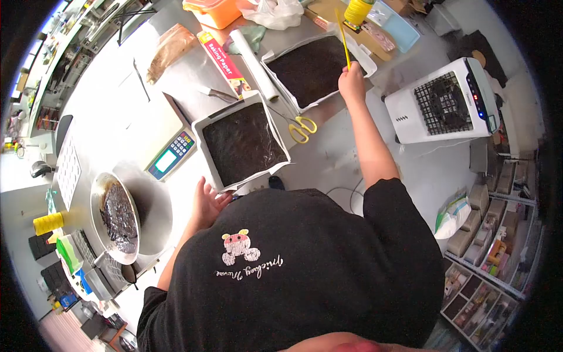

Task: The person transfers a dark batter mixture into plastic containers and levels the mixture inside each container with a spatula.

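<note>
"Where's the right hand (352, 82)?"
"At one o'clock, fingers clamped on a thin yellow stick (343, 38) over the far paper-lined tray of dark cake (363, 56)."
"And the left hand (208, 202)?"
"Fingers apart, just beside the seven o'clock corner of the near white square tray of dark cake (198, 138)."

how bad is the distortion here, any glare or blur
Head view: heavy fisheye, black corners, curved edges; glare bleaches the table beside the scale; the right hand holding the stick looks sharp.
</note>
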`<state>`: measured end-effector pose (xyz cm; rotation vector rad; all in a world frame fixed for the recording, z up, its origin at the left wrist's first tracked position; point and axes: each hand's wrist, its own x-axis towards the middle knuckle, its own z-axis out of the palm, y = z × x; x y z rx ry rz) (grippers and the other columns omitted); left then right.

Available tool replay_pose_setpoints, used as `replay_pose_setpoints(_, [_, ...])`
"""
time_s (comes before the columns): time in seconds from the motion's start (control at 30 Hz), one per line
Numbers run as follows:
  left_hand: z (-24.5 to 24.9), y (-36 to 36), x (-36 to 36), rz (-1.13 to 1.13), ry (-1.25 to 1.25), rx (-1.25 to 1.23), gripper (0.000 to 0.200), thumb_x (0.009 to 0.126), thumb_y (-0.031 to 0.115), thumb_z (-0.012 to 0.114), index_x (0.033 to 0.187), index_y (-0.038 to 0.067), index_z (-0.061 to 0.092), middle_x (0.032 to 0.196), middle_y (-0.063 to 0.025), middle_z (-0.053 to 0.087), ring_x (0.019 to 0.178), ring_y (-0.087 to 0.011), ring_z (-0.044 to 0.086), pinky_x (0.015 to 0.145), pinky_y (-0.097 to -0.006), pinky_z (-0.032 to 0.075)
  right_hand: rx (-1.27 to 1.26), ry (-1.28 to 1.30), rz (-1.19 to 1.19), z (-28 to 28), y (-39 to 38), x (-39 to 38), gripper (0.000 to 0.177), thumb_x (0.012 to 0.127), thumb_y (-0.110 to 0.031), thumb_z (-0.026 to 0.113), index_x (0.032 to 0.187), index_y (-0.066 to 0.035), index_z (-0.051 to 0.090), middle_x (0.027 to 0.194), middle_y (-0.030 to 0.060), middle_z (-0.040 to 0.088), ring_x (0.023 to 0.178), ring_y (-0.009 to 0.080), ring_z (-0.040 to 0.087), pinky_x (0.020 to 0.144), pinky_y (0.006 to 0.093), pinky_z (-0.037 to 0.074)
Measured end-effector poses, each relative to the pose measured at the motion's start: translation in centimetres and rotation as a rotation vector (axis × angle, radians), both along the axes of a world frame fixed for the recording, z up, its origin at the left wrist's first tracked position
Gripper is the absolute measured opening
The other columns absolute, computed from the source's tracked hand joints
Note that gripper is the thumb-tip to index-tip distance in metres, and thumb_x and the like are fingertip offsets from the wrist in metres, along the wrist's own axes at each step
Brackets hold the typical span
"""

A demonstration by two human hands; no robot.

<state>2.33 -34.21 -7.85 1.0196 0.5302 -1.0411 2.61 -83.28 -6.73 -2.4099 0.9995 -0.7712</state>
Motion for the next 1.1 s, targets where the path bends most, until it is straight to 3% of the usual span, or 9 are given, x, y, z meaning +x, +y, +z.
replay_pose_setpoints(0.17, [-0.9, 2.2, -0.7, 0.239, 0.060, 0.201, 0.066, 0.089, 0.049, 0.046, 0.139, 0.009, 0.027, 0.131, -0.0147, 0.037, 0.108, -0.0282, 0.049, 0.092, -0.0431, 0.043, 0.129, 0.216, -0.136, 3.1, 1.3, -2.6, 0.039, 0.081, -0.007, 0.045, 0.120, -0.010, 0.046, 0.109, 0.0193, 0.059, 0.099, 0.0379, 0.058, 0.081, 0.0486, 0.047])
replay_pose_setpoints(0.37, [-1.2, 3.8, -0.8, 0.312, 0.108, 0.221, 0.056, 0.089, 0.044, 0.049, 0.131, 0.009, 0.035, 0.122, -0.0121, 0.042, 0.103, -0.0243, 0.051, 0.086, -0.0405, 0.047, 0.076, 0.515, -0.098, 1.4, 0.1, -3.5, 0.034, 0.087, -0.013, 0.040, 0.119, -0.007, 0.048, 0.109, 0.0202, 0.058, 0.102, 0.0372, 0.057, 0.085, 0.0490, 0.046])
replay_pose_setpoints(0.7, [-1.0, 4.3, -1.1, 0.289, 0.022, 0.194, 0.047, 0.090, 0.037, 0.050, 0.126, 0.009, 0.039, 0.115, -0.0110, 0.044, 0.099, -0.0229, 0.053, 0.080, -0.0378, 0.049, 0.159, 0.701, 0.269, 3.8, 10.7, -6.2, 0.044, 0.086, -0.012, 0.040, 0.130, -0.004, 0.039, 0.115, 0.0223, 0.053, 0.107, 0.0379, 0.054, 0.087, 0.0473, 0.045])
replay_pose_setpoints(0.87, [-1.4, 5.3, -2.1, 0.287, -0.020, 0.181, 0.044, 0.089, 0.031, 0.052, 0.124, 0.007, 0.042, 0.123, -0.0113, 0.042, 0.105, -0.0239, 0.050, 0.088, -0.0396, 0.045, 0.108, 0.395, 0.427, 5.4, 10.9, -7.6, 0.045, 0.076, -0.005, 0.045, 0.120, -0.006, 0.054, 0.100, 0.0235, 0.061, 0.094, 0.0408, 0.057, 0.080, 0.0465, 0.046])
replay_pose_setpoints(0.9, [-0.3, 4.8, -2.3, 0.271, -0.040, 0.237, 0.047, 0.089, 0.030, 0.051, 0.127, 0.005, 0.041, 0.126, -0.0121, 0.041, 0.105, -0.0242, 0.050, 0.088, -0.0390, 0.045, 0.160, 0.424, 0.459, 5.7, 10.4, -7.3, 0.046, 0.077, -0.005, 0.045, 0.122, -0.007, 0.052, 0.105, 0.0241, 0.059, 0.098, 0.0407, 0.056, 0.083, 0.0457, 0.045])
replay_pose_setpoints(0.97, [-1.4, 5.7, -2.8, 0.255, -0.039, 0.245, 0.054, 0.089, 0.031, 0.051, 0.133, 0.004, 0.035, 0.133, -0.0133, 0.039, 0.108, -0.0239, 0.050, 0.089, -0.0399, 0.045, 0.216, 0.326, 0.401, 6.1, 10.5, -6.9, 0.047, 0.081, 0.002, 0.041, 0.126, -0.008, 0.049, 0.116, 0.0215, 0.055, 0.109, 0.0338, 0.053, 0.093, 0.0392, 0.041])
replay_pose_setpoints(1.0, [-0.7, 5.8, -3.3, 0.251, -0.055, 0.259, 0.053, 0.089, 0.032, 0.052, 0.131, 0.004, 0.037, 0.134, -0.0127, 0.040, 0.108, -0.0225, 0.050, 0.087, -0.0387, 0.044, 0.222, 0.091, 0.512, 5.2, 9.7, -6.8, 0.047, 0.083, 0.004, 0.039, 0.127, -0.007, 0.047, 0.119, 0.0183, 0.055, 0.113, 0.0299, 0.051, 0.097, 0.0373, 0.038])
replay_pose_setpoints(1.07, [1.3, 5.6, -4.0, 0.254, 0.004, 0.323, 0.047, 0.091, 0.033, 0.049, 0.129, 0.005, 0.041, 0.130, -0.0114, 0.041, 0.111, -0.0213, 0.047, 0.096, -0.0374, 0.041, 0.102, -0.024, 0.532, 7.9, 10.8, -5.5, 0.045, 0.086, 0.003, 0.040, 0.130, -0.005, 0.043, 0.124, 0.0149, 0.052, 0.117, 0.0261, 0.048, 0.100, 0.0358, 0.034])
replay_pose_setpoints(1.1, [1.6, 6.2, -4.5, 0.219, -0.036, 0.338, 0.050, 0.091, 0.035, 0.049, 0.131, 0.005, 0.039, 0.131, -0.0121, 0.040, 0.113, -0.0231, 0.045, 0.096, -0.0378, 0.041, -0.002, -0.224, 0.641, 7.8, 10.7, -4.5, 0.047, 0.085, 0.002, 0.041, 0.132, -0.005, 0.041, 0.111, 0.0120, 0.055, 0.098, 0.0212, 0.055, 0.087, 0.0310, 0.042])
